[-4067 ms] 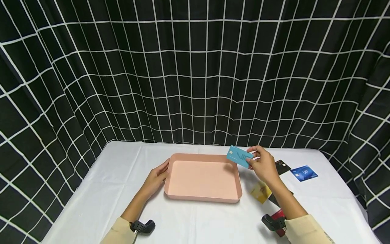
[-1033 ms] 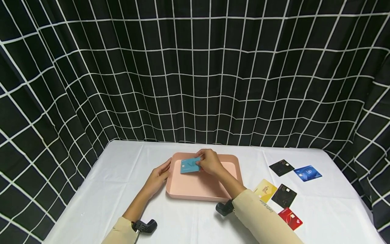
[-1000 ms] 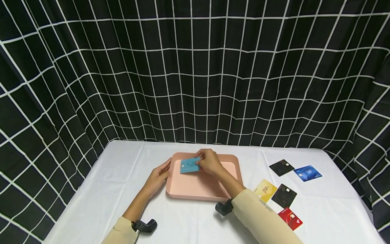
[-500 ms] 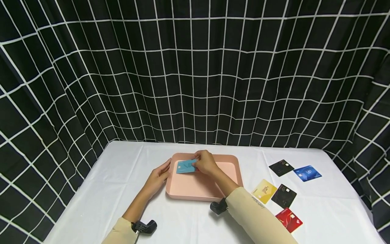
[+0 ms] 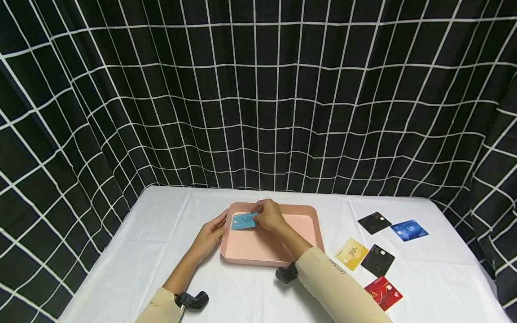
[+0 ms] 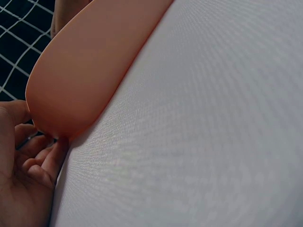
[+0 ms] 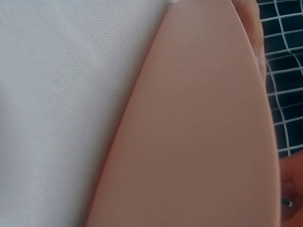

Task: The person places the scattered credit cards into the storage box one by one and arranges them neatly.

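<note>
A light-blue bank card is pinched at its right end between the thumb and fingers of my right hand. That card is inside the pink tray, near its back left corner; whether it touches the tray floor I cannot tell. My left hand rests against the outside of the tray's left wall. In the left wrist view, the left fingers touch the end of the tray. The right wrist view is mostly filled by the tray's outer wall, with only part of the right hand at its edge.
Right of the tray lie a yellow card, a black card and a red card. Farther back are another black card and a blue card. A white cloth covers the table; a black gridded curtain hangs behind.
My right hand has carried the light-blue card from beyond the tray's right rim leftward into its back left corner, inching left in the last second. The left hand stays at the tray.
</note>
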Demonstrator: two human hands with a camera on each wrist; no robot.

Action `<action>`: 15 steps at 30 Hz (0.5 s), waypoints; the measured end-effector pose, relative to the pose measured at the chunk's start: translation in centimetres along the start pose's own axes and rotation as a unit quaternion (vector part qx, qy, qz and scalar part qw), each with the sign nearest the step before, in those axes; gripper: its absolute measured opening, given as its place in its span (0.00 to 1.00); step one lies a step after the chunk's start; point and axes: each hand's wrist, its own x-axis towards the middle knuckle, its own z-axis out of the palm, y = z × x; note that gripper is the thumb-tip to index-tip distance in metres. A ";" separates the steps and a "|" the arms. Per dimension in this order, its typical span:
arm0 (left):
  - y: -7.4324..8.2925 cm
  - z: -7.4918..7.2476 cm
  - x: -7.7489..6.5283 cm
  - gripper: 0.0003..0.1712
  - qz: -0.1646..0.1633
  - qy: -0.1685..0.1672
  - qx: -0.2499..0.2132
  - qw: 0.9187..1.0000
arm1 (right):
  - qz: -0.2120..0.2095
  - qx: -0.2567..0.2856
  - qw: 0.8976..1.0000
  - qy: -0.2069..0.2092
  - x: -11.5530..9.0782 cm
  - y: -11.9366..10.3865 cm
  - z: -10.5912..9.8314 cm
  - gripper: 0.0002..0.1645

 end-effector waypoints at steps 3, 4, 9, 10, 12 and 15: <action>-0.1 0.0 0.0 0.31 -0.002 0.003 0.001 1.000 | -0.002 -0.009 1.000 -0.002 0.1 0.0 0.0 0.12; -0.2 0.0 0.0 0.31 -0.001 0.003 0.002 1.000 | -0.002 -0.012 1.000 -0.002 0.1 0.0 0.0 0.12; -0.3 0.1 -0.1 0.31 -0.001 0.003 0.009 1.000 | -0.011 -0.030 0.999 0.000 -0.1 -0.2 -0.1 0.13; -0.2 0.1 -0.1 0.31 -0.001 0.003 0.012 1.000 | -0.014 -0.034 0.999 0.001 -0.2 -0.2 -0.2 0.13; -0.2 0.0 0.0 0.31 0.000 0.004 0.012 1.000 | -0.017 -0.040 0.999 0.004 -0.4 -0.3 -0.3 0.13; -0.2 0.0 0.0 0.31 0.001 0.003 0.008 1.000 | -0.018 -0.044 0.999 0.007 -0.5 -0.3 -0.4 0.14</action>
